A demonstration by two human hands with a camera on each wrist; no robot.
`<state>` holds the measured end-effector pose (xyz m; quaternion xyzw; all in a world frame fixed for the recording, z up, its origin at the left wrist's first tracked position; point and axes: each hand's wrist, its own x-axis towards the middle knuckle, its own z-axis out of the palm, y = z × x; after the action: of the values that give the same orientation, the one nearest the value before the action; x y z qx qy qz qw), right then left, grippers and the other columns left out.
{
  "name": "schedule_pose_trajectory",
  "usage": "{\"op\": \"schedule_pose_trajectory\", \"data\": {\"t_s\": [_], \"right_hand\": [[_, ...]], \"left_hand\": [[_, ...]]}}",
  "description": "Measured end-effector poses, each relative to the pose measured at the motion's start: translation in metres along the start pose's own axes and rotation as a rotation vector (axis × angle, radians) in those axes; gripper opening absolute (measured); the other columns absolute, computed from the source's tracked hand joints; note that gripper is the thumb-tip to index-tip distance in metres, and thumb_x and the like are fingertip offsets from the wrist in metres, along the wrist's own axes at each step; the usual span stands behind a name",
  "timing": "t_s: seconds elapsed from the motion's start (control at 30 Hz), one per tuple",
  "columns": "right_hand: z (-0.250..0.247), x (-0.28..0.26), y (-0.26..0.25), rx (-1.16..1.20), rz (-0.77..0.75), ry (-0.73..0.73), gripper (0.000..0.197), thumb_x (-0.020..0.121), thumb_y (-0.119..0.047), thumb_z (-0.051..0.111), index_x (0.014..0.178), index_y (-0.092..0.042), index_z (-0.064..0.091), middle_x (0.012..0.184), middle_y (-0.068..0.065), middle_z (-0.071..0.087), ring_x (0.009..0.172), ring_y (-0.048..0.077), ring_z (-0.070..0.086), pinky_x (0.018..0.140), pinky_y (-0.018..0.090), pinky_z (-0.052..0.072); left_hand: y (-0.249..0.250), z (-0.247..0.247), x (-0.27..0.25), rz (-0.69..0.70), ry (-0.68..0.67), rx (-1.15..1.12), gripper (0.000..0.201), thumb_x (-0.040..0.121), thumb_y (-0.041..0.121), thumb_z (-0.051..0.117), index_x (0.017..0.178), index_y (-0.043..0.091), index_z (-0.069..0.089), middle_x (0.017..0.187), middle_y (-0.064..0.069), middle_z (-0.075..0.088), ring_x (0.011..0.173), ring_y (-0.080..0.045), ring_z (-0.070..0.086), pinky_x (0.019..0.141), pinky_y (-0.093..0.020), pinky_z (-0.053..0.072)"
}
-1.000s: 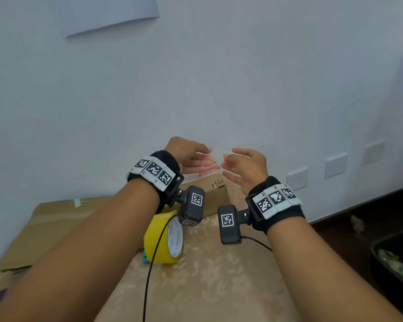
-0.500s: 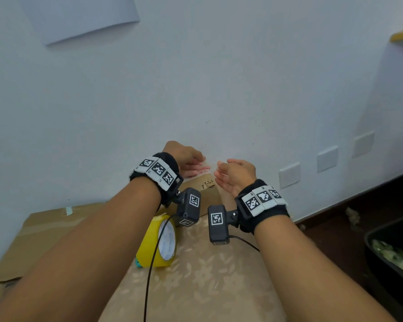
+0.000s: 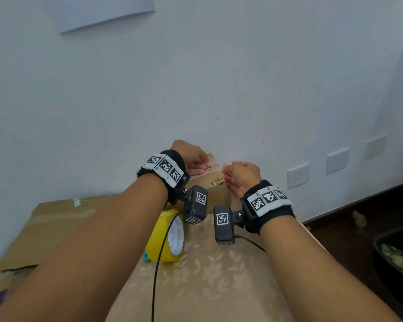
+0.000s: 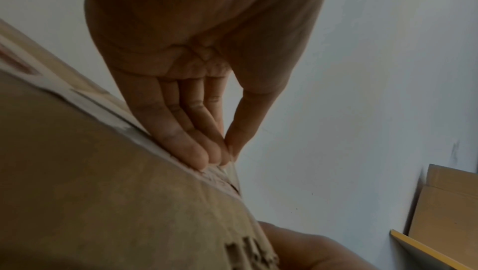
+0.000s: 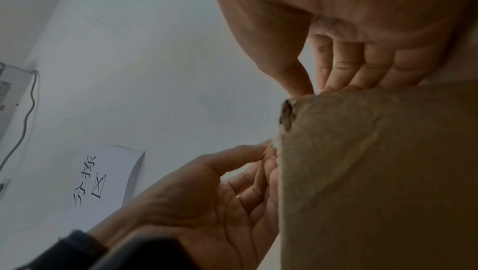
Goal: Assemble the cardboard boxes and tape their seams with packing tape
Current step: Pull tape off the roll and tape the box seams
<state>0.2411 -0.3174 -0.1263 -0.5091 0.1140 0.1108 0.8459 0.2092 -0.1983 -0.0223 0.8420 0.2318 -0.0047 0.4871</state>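
Observation:
A small brown cardboard box (image 3: 209,184) stands at the back of the table against the wall, with a red-printed label on top. My left hand (image 3: 196,159) lies on its top; in the left wrist view its straight fingers and thumb (image 4: 222,151) meet and pinch the top edge of the box (image 4: 103,192). My right hand (image 3: 233,175) is at the box's right top corner, where thumb and fingers (image 5: 315,88) pinch the corner of the box (image 5: 375,172). A yellow roll of packing tape (image 3: 168,238) stands on edge in front of the box, under my left wrist.
The table (image 3: 207,275) has a beige floral cover. Flattened cardboard (image 3: 56,224) lies at the left against the wall. A black bin (image 3: 396,256) stands on the dark floor at the right. Wall sockets (image 3: 298,175) sit right of the box.
Both hands have come down and closed in on the box. The right hand, held apart from it a second ago, now touches its right corner.

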Motion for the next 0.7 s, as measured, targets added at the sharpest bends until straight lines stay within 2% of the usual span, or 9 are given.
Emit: {"op": "schedule_pose_trajectory", "data": {"t_s": [0.03,0.1,0.2,0.33,0.47,0.6,0.7], "right_hand": [[0.001,0.000,0.001,-0.014,-0.006,0.000,0.042,0.090,0.010,0.062,0.128,-0.009,0.054,0.084,0.010,0.066,0.061,0.015,0.055,0.059,0.028,0.051],[0.001,0.001,0.003,-0.033,-0.018,0.003,0.044,0.090,0.011,0.063,0.129,-0.007,0.054,0.086,0.012,0.065,0.062,0.015,0.055,0.058,0.027,0.050],[0.003,0.003,0.007,-0.050,-0.039,0.015,0.043,0.090,0.009,0.065,0.129,-0.006,0.053,0.097,0.017,0.067,0.070,0.019,0.059,0.061,0.029,0.052],[0.007,0.007,0.012,-0.073,-0.066,0.027,0.041,0.090,0.005,0.069,0.125,-0.008,0.052,0.105,0.023,0.070,0.080,0.026,0.064,0.071,0.036,0.054],[0.009,0.009,0.020,-0.179,-0.112,0.070,0.036,0.081,-0.007,0.082,0.103,-0.020,0.056,0.103,0.019,0.073,0.070,0.023,0.066,0.064,0.033,0.052],[0.010,0.007,0.022,-0.265,-0.161,0.092,0.029,0.083,-0.011,0.082,0.103,-0.017,0.062,0.096,0.014,0.073,0.067,0.020,0.066,0.060,0.032,0.049],[0.010,0.008,0.024,-0.328,-0.211,0.126,0.016,0.083,-0.012,0.080,0.090,-0.017,0.068,0.093,0.012,0.073,0.076,0.026,0.069,0.067,0.037,0.057]], "left_hand": [[-0.001,0.000,0.000,-0.003,-0.011,-0.005,0.004,0.091,-0.003,0.071,0.094,-0.002,0.069,0.083,-0.013,0.067,0.066,-0.017,0.064,0.052,-0.025,0.060],[-0.002,-0.001,0.001,-0.004,-0.021,-0.009,0.007,0.092,-0.003,0.071,0.086,0.000,0.067,0.082,-0.012,0.066,0.067,-0.016,0.063,0.056,-0.025,0.059],[-0.005,-0.001,0.005,0.000,-0.026,-0.010,0.010,0.092,-0.002,0.071,0.084,0.001,0.067,0.083,-0.012,0.066,0.070,-0.016,0.064,0.060,-0.026,0.060],[-0.008,-0.002,0.009,-0.001,-0.026,-0.016,0.007,0.092,-0.002,0.071,0.088,0.001,0.068,0.087,-0.012,0.068,0.071,-0.016,0.066,0.064,-0.028,0.061],[-0.010,-0.002,0.009,-0.016,-0.031,-0.020,0.004,0.093,-0.003,0.069,0.092,0.000,0.067,0.088,-0.013,0.068,0.071,-0.017,0.065,0.059,-0.027,0.061],[-0.013,-0.004,0.008,-0.031,-0.040,-0.021,0.005,0.093,-0.005,0.068,0.097,-0.002,0.067,0.088,-0.013,0.068,0.070,-0.017,0.065,0.057,-0.026,0.060],[-0.014,-0.006,0.008,-0.025,-0.036,-0.020,0.012,0.094,-0.005,0.067,0.106,-0.004,0.068,0.086,-0.012,0.067,0.069,-0.016,0.064,0.053,-0.025,0.060]]}}
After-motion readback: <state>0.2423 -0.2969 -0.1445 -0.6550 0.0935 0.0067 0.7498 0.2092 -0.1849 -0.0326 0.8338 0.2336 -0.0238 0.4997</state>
